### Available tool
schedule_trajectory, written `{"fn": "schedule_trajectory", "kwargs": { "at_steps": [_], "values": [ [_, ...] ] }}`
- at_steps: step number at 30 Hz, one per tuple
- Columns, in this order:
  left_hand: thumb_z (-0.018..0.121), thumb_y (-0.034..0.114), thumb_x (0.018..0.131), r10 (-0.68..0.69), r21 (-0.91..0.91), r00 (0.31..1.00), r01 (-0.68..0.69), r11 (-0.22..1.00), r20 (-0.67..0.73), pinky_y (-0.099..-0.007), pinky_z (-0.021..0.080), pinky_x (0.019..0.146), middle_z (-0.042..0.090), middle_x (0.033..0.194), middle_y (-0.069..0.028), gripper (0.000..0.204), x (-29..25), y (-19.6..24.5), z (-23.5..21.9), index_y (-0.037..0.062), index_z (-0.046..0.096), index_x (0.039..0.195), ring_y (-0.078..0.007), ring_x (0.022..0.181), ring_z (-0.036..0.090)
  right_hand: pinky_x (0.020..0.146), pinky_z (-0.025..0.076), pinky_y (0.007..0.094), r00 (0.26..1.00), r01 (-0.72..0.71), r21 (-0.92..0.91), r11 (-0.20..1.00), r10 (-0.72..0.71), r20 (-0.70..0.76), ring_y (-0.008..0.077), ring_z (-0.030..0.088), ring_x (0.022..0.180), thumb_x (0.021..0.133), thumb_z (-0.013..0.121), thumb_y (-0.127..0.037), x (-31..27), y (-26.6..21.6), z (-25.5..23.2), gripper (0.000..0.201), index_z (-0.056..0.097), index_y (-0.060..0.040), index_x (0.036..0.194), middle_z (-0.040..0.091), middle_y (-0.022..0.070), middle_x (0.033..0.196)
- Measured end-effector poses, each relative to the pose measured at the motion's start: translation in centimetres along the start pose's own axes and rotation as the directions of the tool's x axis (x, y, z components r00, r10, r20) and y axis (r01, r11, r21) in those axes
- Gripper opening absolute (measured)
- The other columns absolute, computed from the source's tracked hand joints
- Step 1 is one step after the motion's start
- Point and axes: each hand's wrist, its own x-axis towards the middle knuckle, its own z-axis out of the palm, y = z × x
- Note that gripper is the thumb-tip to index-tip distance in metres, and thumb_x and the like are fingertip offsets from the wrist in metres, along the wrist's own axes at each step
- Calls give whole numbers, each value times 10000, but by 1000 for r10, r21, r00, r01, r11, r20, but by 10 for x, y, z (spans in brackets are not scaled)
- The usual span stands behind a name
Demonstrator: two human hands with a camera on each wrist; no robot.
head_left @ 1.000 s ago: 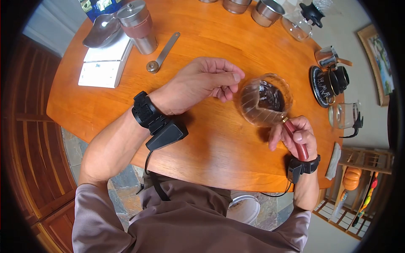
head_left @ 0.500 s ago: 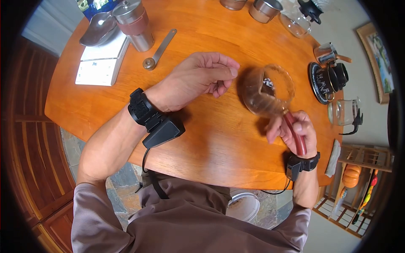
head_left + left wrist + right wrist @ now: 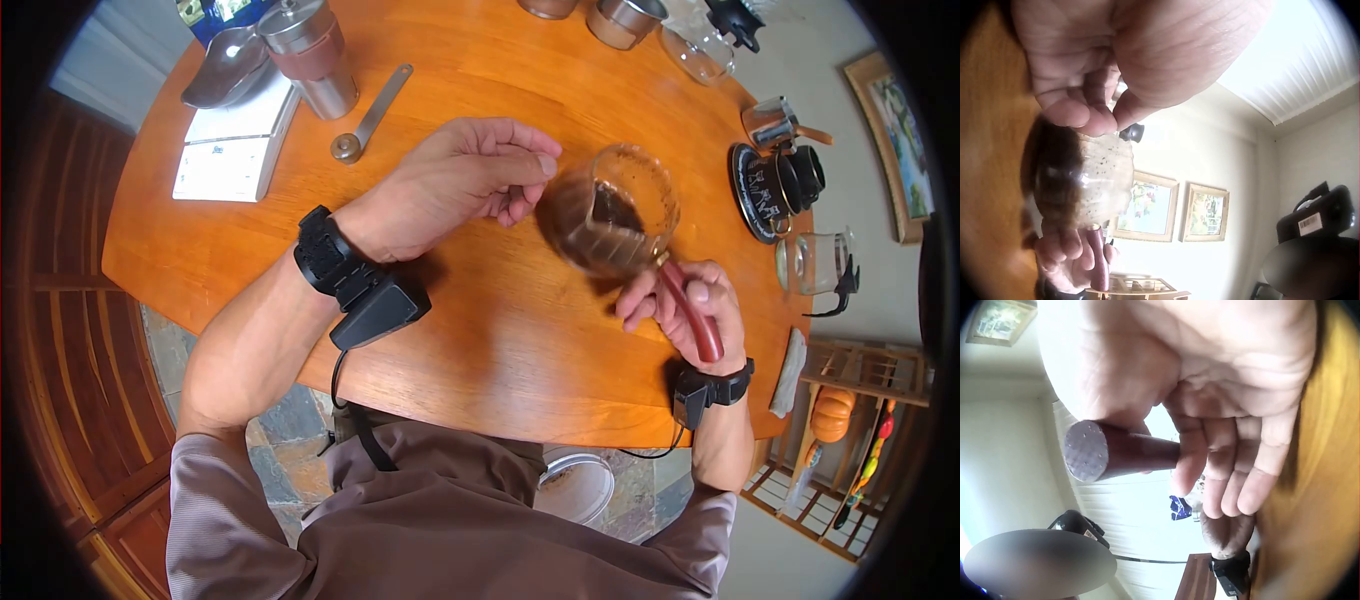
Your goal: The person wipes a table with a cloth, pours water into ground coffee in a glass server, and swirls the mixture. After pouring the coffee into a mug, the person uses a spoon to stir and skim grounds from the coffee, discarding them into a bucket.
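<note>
A ribbed glass coffee server (image 3: 590, 238) with dark coffee in its lower part is tilted close over the wooden table. My right hand (image 3: 724, 312) holds it by its reddish wooden handle (image 3: 690, 308), thumb over the top; the right wrist view shows the handle's round end (image 3: 1087, 452). Dark specks dot the inside of the glass (image 3: 1107, 169). Just left of the rim is my left hand (image 3: 465, 185), fingers loosely curled, thumb near the index fingertip, nothing visible between them. In the left wrist view its fingers overlap the server's edge.
At the left stand a hand grinder (image 3: 312, 60), a white scale (image 3: 225, 165) with a metal scoop dish (image 3: 228, 68), and a long-handled measuring spoon (image 3: 372, 122). Metal cups (image 3: 625, 22), a glass carafe (image 3: 700, 55), a black cup (image 3: 775, 195) and a glass pot (image 3: 820, 265) line the far and right edges.
The server has swung round in my right hand, its tilt changing and the coffee shifting inside; it now sits slightly further left. My left hand has kept its pose near the rim.
</note>
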Motion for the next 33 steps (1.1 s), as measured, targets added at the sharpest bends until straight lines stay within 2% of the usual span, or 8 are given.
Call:
{"fn": "schedule_trajectory", "kwargs": {
  "at_steps": [2, 6, 12, 14, 19, 23, 27, 33],
  "values": [
    [627, 126, 968, -1, 26, 1000, 1, 1000, -3, -206, 452, 628, 605, 833, -3, 266, 0, -1, 0, -4, 588, 1197, -70, 702, 557, 731, 563, 424, 997, -41, 90, 995, 46, -55, 355, 688, 759, 773, 610, -345, 2, -8, 4, 402, 607, 32, 634, 674, 335, 863],
    [625, 132, 970, 11, 9, 1000, -11, 1000, 6, -204, 442, 615, 603, 833, 3, 269, 1, -3, -4, -3, 588, 1200, -64, 703, 555, 735, 561, 420, 983, -35, 74, 997, 21, 181, 371, 683, 756, 786, 603, -348, -1, -1, -11, 413, 584, 30, 621, 662, 349, 845],
    [620, 133, 973, 8, 10, 1000, -8, 1000, -8, -202, 441, 613, 602, 837, 9, 262, 1, -4, -1, 1, 593, 1197, -62, 705, 556, 755, 543, 397, 997, -72, 82, 994, 71, 10, 380, 689, 794, 763, 618, -331, -1, -5, 2, 417, 569, 53, 607, 664, 358, 836],
    [617, 133, 974, 15, -7, 1000, -15, 1000, -4, -202, 440, 613, 602, 840, 9, 258, 1, -3, -4, 2, 595, 1195, -62, 706, 557, 754, 544, 384, 966, -62, 22, 998, 54, 252, 386, 685, 820, 776, 607, -350, -3, -2, -13, 435, 575, 65, 649, 662, 370, 885],
    [618, 121, 972, -13, 18, 1000, 13, 1000, -1, -196, 462, 630, 614, 854, 6, 255, 0, 1, -2, 0, 593, 1195, -63, 719, 571, 723, 549, 421, 997, -75, 139, 987, 72, 24, 422, 679, 742, 769, 585, -349, -1, -6, 7, 431, 569, 68, 660, 650, 390, 873],
    [613, 117, 974, -6, -11, 1000, 6, 1000, -1, -195, 474, 642, 618, 857, 2, 251, 1, -2, -4, -3, 594, 1193, -66, 726, 578, 723, 554, 450, 954, -101, 53, 993, 81, 289, 431, 677, 804, 789, 564, -329, -5, -2, -13, 419, 566, 67, 652, 642, 399, 891],
    [607, 115, 977, -6, -10, 1000, 6, 1000, 3, -201, 480, 647, 621, 860, -2, 247, 0, -1, -2, -5, 595, 1193, -71, 731, 584, 674, 571, 439, 995, -69, 118, 991, 60, 80, 437, 672, 685, 793, 558, -296, -5, -4, 6, 389, 573, 71, 664, 640, 391, 824],
    [603, 112, 978, 5, -7, 1000, -5, 1000, 6, -204, 482, 656, 618, 863, -1, 248, 1, -2, -5, -7, 594, 1196, -74, 731, 584, 539, 559, 371, 951, -253, 24, 967, 244, 189, 370, 660, 574, 826, 545, -257, -15, -22, -2, 367, 595, 100, 758, 639, 356, 775]
  ]
}}
